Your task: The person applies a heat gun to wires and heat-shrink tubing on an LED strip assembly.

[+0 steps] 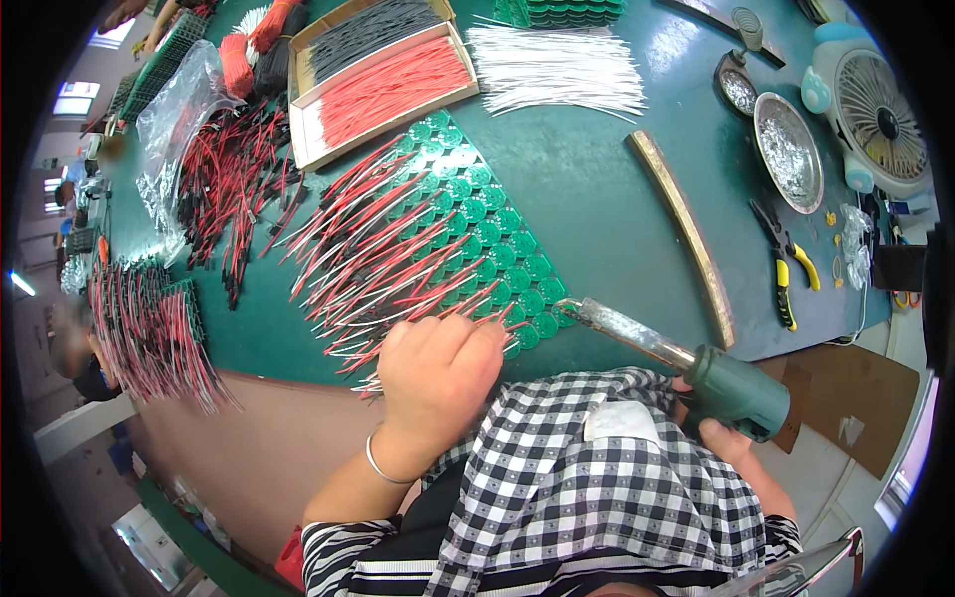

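My right hand (729, 442) is closed around the dark green handle of a soldering iron (642, 336). Its metal barrel points left, with the tip by the near right edge of a panel of round green circuit boards (487, 234). Over the panel's near edge, my left hand (443, 363) is closed, its fingertips hidden from view. Red, white and black wires (383, 254) fan out leftward from the boards, and some ends poke out beneath my left hand. I cannot make out what the left fingers pinch.
Behind the panel are a cardboard box (298, 129) of red and black wires and a bundle of white wires (557, 70). A curved strip (686, 234), pliers (783, 264), a metal dish (789, 149) and a fan (880, 119) lie right. Wired boards (149, 328) sit left.
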{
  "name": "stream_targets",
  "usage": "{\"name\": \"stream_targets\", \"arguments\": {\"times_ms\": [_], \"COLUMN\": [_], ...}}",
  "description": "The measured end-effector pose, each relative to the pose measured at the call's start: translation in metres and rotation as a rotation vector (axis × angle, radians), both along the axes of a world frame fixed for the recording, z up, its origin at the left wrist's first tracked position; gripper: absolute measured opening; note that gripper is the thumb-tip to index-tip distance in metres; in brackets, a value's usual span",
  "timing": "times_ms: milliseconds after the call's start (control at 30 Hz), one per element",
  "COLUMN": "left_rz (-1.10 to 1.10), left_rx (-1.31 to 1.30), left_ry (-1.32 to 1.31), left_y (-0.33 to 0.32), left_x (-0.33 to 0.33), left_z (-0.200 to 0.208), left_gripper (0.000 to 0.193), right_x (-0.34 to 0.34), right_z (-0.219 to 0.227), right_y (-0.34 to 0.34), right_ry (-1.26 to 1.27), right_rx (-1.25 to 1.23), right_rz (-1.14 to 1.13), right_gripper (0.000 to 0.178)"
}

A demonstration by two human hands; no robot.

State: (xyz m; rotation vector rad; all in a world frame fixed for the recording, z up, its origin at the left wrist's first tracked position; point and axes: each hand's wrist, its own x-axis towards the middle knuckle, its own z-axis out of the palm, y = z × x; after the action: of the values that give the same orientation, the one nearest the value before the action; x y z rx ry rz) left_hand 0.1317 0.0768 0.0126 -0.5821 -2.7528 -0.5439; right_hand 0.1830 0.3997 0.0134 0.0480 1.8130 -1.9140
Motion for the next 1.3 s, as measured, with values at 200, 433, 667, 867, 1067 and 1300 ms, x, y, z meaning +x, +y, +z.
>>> {"name": "stream_targets", "arguments": {"times_ms": [200, 433, 667, 867, 1067, 1300], "left_rz": [0.004, -0.009, 0.005, 0.008, 0.010, 0.016], "left_rx": [0.008, 0.055, 0.057, 0.054, 0.071, 0.072], "left_ry": [0.115, 0.134, 0.144, 0.146, 0.141, 0.151], "left_y": [0.004, 0.008, 0.010, 0.010, 0.010, 0.010], "left_x": [0.004, 0.011, 0.011, 0.011, 0.012, 0.012], "left_z": [-0.004, -0.008, -0.009, -0.010, -0.012, -0.014], "left_gripper": [0.015, 0.014, 0.014, 0.015, 0.014, 0.014], "right_x": [-0.011, -0.006, 0.001, -0.005, -0.006, -0.011], "right_z": [0.013, 0.001, -0.011, -0.006, -0.006, -0.006], "right_y": [-0.008, 0.000, 0.003, -0.007, -0.010, -0.009], "right_ry": [0.205, 0.758, 0.718, 0.665, 0.519, 0.669], "right_rx": [0.230, 0.698, 0.672, 0.550, 0.429, 0.520], "right_rz": [0.127, 0.374, 0.321, 0.276, 0.246, 0.314], "right_gripper": [0.026, 0.022, 0.034, 0.030, 0.030, 0.029]}}
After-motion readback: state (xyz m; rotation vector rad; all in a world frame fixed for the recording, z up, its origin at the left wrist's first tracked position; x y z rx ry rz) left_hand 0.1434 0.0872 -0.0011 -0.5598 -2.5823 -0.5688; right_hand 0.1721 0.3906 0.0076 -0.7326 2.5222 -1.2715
